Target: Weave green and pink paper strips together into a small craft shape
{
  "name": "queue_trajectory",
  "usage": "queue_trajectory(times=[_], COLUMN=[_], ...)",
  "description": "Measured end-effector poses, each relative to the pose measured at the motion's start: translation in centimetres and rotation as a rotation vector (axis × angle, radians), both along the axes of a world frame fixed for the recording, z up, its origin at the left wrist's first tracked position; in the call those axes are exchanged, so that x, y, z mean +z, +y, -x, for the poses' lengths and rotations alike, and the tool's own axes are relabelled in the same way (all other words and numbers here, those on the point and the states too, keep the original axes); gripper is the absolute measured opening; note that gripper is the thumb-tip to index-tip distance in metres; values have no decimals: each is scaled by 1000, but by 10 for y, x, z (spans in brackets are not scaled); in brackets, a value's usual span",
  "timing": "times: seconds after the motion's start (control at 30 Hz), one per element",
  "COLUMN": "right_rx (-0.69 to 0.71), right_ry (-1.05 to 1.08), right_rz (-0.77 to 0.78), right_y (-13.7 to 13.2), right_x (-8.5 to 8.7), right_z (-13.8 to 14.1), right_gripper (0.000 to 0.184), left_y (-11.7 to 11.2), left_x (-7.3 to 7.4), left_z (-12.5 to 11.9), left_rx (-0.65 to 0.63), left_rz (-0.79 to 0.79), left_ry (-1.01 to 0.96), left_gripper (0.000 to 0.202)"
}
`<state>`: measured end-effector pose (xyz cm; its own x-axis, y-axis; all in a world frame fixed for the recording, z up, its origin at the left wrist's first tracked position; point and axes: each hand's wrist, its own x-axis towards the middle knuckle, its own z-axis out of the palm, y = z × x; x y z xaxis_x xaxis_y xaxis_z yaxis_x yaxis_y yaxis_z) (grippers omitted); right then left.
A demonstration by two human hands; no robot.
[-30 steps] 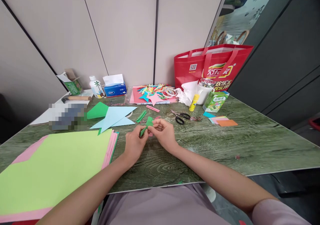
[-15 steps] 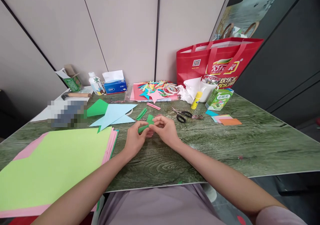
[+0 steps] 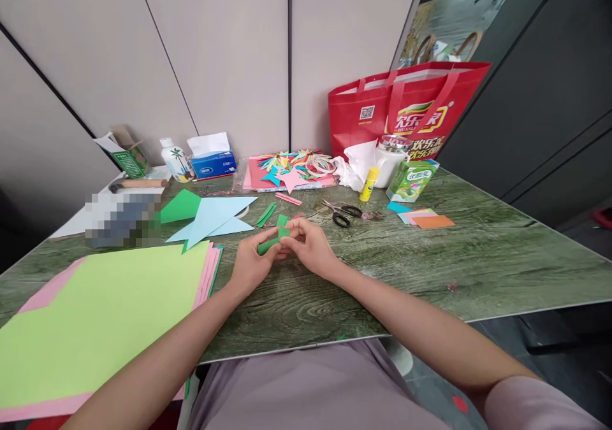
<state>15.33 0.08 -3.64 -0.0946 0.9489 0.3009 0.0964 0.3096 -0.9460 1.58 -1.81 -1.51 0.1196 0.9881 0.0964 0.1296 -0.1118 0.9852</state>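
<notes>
Between my two hands, over the middle of the table, is a folded green paper strip (image 3: pixel 268 246). My left hand (image 3: pixel 253 259) pinches its left part, thumb on the near side. My right hand (image 3: pixel 308 245) pinches the other end, where a short green piece stands up; my fingers hide part of the fold. Just beyond my hands lie loose green paper strips (image 3: pixel 266 214) and pink paper strips (image 3: pixel 289 199). Black-handled scissors (image 3: pixel 342 215) rest to the right, blades partly apart. A yellow glue stick (image 3: pixel 368 184) stands behind them.
Large yellow-green paper sheets (image 3: pixel 109 315) and light blue cut paper (image 3: pixel 220 218) lie left. Paper stars (image 3: pixel 292 178) are heaped at the back, near a tissue box (image 3: pixel 213 164). A red bag (image 3: pixel 363 108), white mug (image 3: pixel 386 160), green carton (image 3: pixel 412 181) and small coloured papers (image 3: pixel 433 221) sit right.
The upright end of the green strip has been bent over, and its shape between my fingers has changed. Both hands stay close together. The whole view has shifted slightly.
</notes>
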Motion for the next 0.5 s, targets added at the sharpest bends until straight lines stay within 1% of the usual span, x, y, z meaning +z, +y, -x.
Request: queue_trajectory(times=[0.1,0.2,0.37,0.5], right_rx=[61,126,170,140], right_ry=[80,129,188,179], right_rz=[47,66,116,135], right_y=[4,6,4,4], right_x=[-3,-4,-1,1], right_z=[0,-1,-2,-3], right_gripper=[18,21,24,22], left_y=[4,6,5,1], left_x=[-7,-10,-7,0], left_z=[3,5,5,3], left_rx=[-51,-61,-62,-62], left_rz=[32,35,23,13], left_ry=[-63,-55,-55,1], left_gripper=[54,58,56,52])
